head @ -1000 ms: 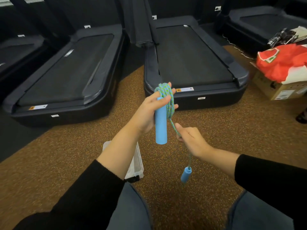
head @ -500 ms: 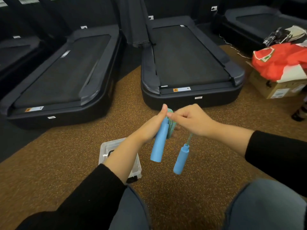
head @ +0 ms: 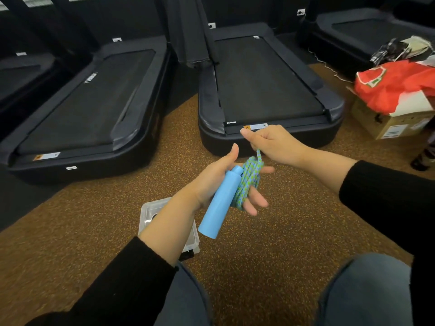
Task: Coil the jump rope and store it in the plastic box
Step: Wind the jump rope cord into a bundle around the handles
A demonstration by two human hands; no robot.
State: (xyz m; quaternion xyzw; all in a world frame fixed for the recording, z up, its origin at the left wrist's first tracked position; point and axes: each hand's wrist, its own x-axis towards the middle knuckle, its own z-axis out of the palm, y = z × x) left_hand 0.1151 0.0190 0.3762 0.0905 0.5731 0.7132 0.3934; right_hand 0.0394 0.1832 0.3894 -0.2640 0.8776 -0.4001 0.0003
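- Winding looks nearly done: the jump rope (head: 248,182) sits as a tight coil of green-and-blue turns looped round the outstretched fingers (head: 255,201) of the left hand (head: 219,182). Its blue handle (head: 220,203) lies slantwise across that palm, butt end pointing down.
- The left hand is spread rather than clenched, thumb raised straight. The coil stays on only because it is wrapped round the fingers.
- The right hand (head: 275,144) is a closed fist just above the coil, pinching the short tail of rope that rises from it. The second handle is not in view, and whether it is hidden in that fist cannot be told.
- My reading of the step: lay or tuck the last tail so the bundle holds its shape.
- To do it well, hold the tail taut and lay it snug beside the other turns, not across them. The left thumb should then come down on the handle and turns before the fingers slide out.
- The main risk is the turns springing loose as the fingers withdraw, so pinch the bundle with the right hand first.
- The plastic box (head: 150,212) stands open on the speckled floor (head: 259,267), partly hidden beneath the left forearm. It is close, so the bundle needs only a short lowering.
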